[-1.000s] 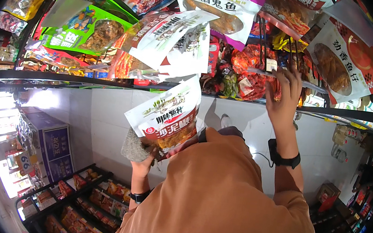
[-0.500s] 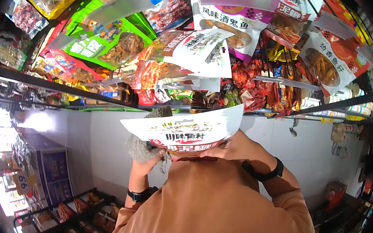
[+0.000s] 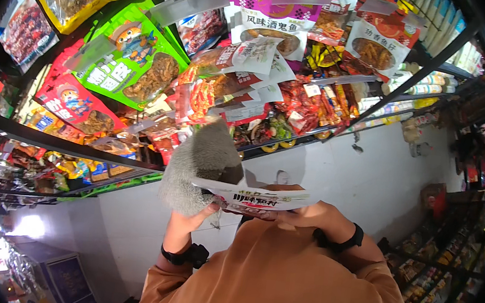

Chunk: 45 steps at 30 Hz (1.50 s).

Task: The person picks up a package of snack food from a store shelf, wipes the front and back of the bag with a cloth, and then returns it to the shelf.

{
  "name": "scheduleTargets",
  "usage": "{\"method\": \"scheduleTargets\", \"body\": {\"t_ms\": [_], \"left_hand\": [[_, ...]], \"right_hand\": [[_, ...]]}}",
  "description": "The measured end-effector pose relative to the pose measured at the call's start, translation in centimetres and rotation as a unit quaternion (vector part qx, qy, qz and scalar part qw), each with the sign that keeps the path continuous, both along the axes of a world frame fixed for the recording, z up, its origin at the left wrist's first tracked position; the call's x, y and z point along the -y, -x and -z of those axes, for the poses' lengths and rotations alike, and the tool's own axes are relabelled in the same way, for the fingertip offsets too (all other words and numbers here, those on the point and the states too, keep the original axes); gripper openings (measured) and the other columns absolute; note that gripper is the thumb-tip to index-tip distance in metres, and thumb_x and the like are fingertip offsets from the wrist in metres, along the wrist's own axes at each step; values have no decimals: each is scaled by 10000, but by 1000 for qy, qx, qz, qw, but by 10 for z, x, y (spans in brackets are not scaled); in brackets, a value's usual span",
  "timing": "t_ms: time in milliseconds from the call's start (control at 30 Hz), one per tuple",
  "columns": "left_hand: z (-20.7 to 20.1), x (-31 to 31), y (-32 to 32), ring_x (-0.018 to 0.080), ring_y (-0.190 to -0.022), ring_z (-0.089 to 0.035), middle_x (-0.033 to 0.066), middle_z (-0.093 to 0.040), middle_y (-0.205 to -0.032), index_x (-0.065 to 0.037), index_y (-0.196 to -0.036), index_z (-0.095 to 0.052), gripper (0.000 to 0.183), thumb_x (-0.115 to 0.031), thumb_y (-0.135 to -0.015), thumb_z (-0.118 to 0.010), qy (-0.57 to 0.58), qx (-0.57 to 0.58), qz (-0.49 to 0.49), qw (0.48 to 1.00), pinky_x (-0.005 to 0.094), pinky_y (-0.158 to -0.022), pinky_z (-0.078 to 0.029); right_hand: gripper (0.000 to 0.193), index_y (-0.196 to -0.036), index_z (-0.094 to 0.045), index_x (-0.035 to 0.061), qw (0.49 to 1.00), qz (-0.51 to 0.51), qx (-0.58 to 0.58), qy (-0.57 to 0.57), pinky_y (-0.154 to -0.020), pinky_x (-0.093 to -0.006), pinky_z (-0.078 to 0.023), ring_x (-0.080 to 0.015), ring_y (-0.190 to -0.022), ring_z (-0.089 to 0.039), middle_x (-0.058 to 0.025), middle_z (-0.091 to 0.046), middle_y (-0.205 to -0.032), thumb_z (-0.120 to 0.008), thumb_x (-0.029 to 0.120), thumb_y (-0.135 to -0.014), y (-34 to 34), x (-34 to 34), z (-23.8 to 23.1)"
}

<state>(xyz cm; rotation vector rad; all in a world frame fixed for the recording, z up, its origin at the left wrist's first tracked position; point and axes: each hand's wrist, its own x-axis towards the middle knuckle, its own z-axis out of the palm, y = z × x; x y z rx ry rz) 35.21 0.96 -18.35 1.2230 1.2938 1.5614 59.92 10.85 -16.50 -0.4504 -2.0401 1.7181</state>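
Observation:
Close to my chest I hold a white and red snack bag, tilted so its printed front looks foreshortened. My right hand is closed on the bag's right end. A grey fuzzy cloth is gripped in my left hand, whose fingers also meet the bag's lower left corner. The cloth stands up over the bag's left end, partly covering that hand. Just beyond it lies a pile of similar white and red bags on the rack.
A black metal rack full of snack bags spans the far side. Upright there are a green bag, a red bag and a purple and white bag. A purple box stands on the floor at left; more shelves line the right.
The bag has tipped flatter and dropped slightly toward my chest. My left hand's cloth has come up and spread beside it. The whole view has swung, shifting the rack's bags leftward.

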Motion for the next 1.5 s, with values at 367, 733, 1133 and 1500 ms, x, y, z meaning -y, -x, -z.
{"method": "scheduleTargets", "body": {"t_ms": [367,733,1133,1500], "left_hand": [[44,37,-53,191,-1042,-499,77,-555,-1102,-10,-1192,-510,467,-412,-974,-419,180,-32,47,982,340,-920,-396],[-4,79,-184,370,-1244,-396,269,-400,-1339,17,-1256,-484,564,-407,-887,-532,78,-301,-193,930,430,-1011,-344],[26,5,-309,493,-1351,-170,289,-194,-1466,-113,-1270,-477,553,-316,-789,-657,-3,-508,43,860,585,-1042,-180],[37,-40,-348,224,-1128,-478,114,-522,-1218,2,-1240,-479,400,-163,-884,-558,186,-103,146,966,344,-975,-361]], "right_hand": [[440,-1333,-385,18,984,-82,134,89,-869,-319,-457,-214,-1006,-584,-151,-549,-1229,-497,33,-907,-18,18,-15],[278,-1055,-546,34,951,-249,-157,91,-737,-345,-450,-217,-808,-547,-97,-596,-913,-375,247,-1002,-65,45,26],[448,-1331,-369,5,869,-38,-100,484,-988,-325,-343,-192,-1158,-431,-119,-464,-1278,-290,307,-1010,-233,21,100],[715,-1365,-238,-66,993,45,-94,-56,-1016,-447,-289,-410,-1209,-347,-255,-298,-1301,-571,330,-871,-296,-26,57]]}}
